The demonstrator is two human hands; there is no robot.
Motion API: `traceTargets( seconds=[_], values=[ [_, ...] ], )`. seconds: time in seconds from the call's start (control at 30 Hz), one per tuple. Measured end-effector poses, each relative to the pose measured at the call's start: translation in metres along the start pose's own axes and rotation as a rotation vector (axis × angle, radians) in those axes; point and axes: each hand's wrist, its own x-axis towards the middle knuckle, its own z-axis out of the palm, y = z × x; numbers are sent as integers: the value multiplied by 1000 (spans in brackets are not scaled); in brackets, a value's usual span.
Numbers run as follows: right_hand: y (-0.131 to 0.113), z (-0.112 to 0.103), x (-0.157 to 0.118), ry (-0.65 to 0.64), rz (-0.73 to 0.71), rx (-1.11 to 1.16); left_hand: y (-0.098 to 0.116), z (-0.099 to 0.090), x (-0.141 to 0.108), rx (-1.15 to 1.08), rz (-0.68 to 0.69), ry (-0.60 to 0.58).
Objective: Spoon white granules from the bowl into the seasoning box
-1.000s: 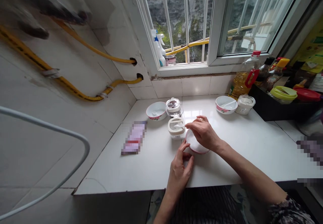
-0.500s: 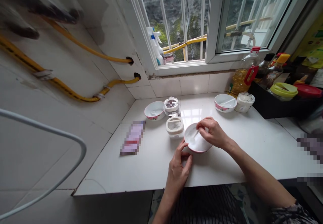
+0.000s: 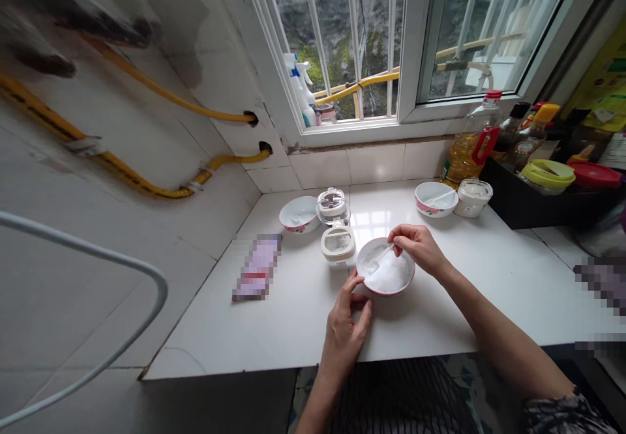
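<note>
Now flatter, bowl (image 3: 386, 294) of white granules (image 3: 391, 272), right grip (image 3: 418, 249) pinching a spoon (image 3: 380, 258), left grip (image 3: 345, 320) loose against its rim

"What's in front of me?"

"I have a round white ceramic bowl (image 3: 385, 266) on the white tiled counter (image 3: 288, 330), near its front edge. White granules (image 3: 392, 274) fill it, and a white plastic spoon (image 3: 374, 265) sits in them."

"And to its left?"

"Just beside it is a square cream plastic tub (image 3: 338, 246), and behind that a clear glass jar (image 3: 333, 206). Left of the jar stands a second floral ceramic bowl (image 3: 298, 215)."

"Further right?"

"Behind the first bowl, by the wall, I see a third floral ceramic bowl (image 3: 436, 199), with a round white plastic tub (image 3: 472, 198) just right of it. Behind that tub stands a clear plastic bottle of yellow oil (image 3: 469, 150), beside a black tray (image 3: 533, 202)."
</note>
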Motion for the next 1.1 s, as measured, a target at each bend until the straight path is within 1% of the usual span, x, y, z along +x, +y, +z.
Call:
traceTargets(
  seconds=[0.1,0.27,0.37,0.47,0.57,0.6,0.67,0.8,0.87,0.9,0.97,1.03,1.1],
  values=[
    [0,1,2,11,38,65,-4,1,0,4,2,-17],
    [1,-2,4,2,70,124,-6,2,-1,-1,19,-8],
    [2,-1,6,23,49,161,-6,1,-2,3,11,-16],
    [1,8,7,67,-16,183,-7,1,-2,3,6,-22],
    [0,22,6,115,-152,125,-7,1,-1,10,-6,-24],
    [0,27,5,128,-215,74,-7,1,-1,12,-7,-23],
    [2,34,4,134,-373,-101,-7,1,-1,17,0,-21],
    [6,39,4,12,-721,-546,-8,2,-1,14,29,-8],
    [5,36,4,-12,-802,-632,-8,2,-1,2,35,-8],
    [4,33,3,10,-806,-628,-9,2,-1,-3,32,-13],
    [-1,25,2,89,-760,-559,-9,2,-1,-9,19,-24],
    [-3,16,-1,164,-646,-482,-9,2,-2,-6,3,-27],
    [-3,7,-3,177,-569,-445,-8,1,-2,-4,-5,-26]
  ],
)
